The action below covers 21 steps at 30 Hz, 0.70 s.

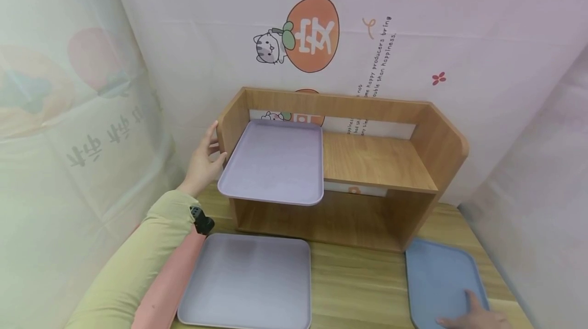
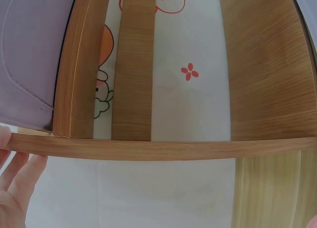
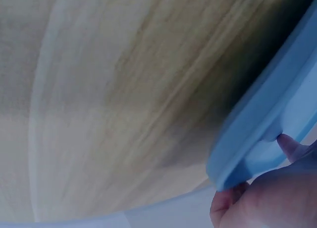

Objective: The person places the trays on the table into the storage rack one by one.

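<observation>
My left hand [image 1: 202,163] is at the left side panel of a wooden shelf [image 1: 376,158], thumb and fingers spread along its outer side. In the left wrist view, the fingers [image 2: 27,176] touch that panel's edge from outside. A pale purple tray [image 1: 280,163] lies on the upper board beside this hand, its front jutting past the board. At lower right, my right hand [image 1: 478,316] grips the edge of a blue tray [image 1: 441,278]. The right wrist view has the thumb [image 3: 290,144] on the tray's inner face and fingers beneath its rim.
A second pale purple tray [image 1: 248,280] lies on the wooden table [image 1: 358,283] before the shelf. A pink tray-like piece [image 1: 163,283] sits left of it, partly under my left sleeve. Printed white cloth [image 1: 206,38] hangs behind and at both sides.
</observation>
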Available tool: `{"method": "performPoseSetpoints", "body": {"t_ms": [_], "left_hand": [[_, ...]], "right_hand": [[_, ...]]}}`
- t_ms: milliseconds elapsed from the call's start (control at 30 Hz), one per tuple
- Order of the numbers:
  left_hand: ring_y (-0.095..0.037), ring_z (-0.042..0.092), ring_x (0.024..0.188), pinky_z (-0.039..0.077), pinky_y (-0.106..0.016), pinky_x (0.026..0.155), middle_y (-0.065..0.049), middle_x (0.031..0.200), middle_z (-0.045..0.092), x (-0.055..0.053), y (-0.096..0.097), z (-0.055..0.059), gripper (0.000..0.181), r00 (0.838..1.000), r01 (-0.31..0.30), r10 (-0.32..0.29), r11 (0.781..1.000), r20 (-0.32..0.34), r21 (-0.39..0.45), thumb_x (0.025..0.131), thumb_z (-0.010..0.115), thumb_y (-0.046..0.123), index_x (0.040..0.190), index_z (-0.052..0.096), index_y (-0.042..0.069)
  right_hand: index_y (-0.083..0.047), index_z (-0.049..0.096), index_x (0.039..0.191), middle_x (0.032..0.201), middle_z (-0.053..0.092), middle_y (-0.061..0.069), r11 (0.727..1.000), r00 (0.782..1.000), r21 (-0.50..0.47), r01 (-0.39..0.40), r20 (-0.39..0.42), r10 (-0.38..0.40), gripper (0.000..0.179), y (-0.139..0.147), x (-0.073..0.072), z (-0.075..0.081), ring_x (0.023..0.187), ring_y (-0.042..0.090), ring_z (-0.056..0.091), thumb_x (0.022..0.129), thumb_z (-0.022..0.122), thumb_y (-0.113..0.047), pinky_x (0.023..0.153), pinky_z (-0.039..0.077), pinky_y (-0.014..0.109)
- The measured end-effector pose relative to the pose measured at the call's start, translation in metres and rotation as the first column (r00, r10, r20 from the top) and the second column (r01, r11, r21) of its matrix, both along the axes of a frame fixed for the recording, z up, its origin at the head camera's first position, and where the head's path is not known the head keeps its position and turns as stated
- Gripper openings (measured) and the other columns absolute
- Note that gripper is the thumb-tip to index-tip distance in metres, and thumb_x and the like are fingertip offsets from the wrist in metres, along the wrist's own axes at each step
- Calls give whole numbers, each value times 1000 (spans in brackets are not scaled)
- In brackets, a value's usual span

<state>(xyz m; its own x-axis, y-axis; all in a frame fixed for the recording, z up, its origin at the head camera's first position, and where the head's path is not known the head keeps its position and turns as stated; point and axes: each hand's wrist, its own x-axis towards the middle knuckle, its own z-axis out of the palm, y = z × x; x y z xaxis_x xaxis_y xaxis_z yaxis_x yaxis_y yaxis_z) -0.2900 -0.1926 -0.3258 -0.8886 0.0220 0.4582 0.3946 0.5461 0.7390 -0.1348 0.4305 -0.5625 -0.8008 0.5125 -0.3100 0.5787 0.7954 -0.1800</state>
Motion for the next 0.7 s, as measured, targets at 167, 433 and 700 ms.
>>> {"method": "performPoseSetpoints", "body": {"t_ms": [167,433,700], "left_hand": [[-46,53,117,50,-53,90,-26,133,45,1,0,-1,80,1000,1,-1,1000,-7,4,91,55,-3,152,13,26],[-46,53,117,51,-53,90,-25,132,46,0,2,-4,81,1000,3,-3,1000,-8,0,90,55,-3,152,14,27],[-46,53,117,51,-53,90,-26,132,46,-2,4,-4,80,1000,16,-16,1000,-6,19,90,55,-5,152,15,26]], "right_hand": [[4,23,135,112,35,52,999,999,40,-23,35,22,143,-4,-4,19,103,68,38,30,79,-75,87,39,72],[12,23,131,112,40,49,986,990,-94,-135,27,138,136,19,1,14,96,63,47,41,78,-75,75,48,62],[17,8,137,117,34,51,777,981,-602,-185,-67,182,103,52,9,0,86,34,64,81,72,-42,76,56,47]]}}
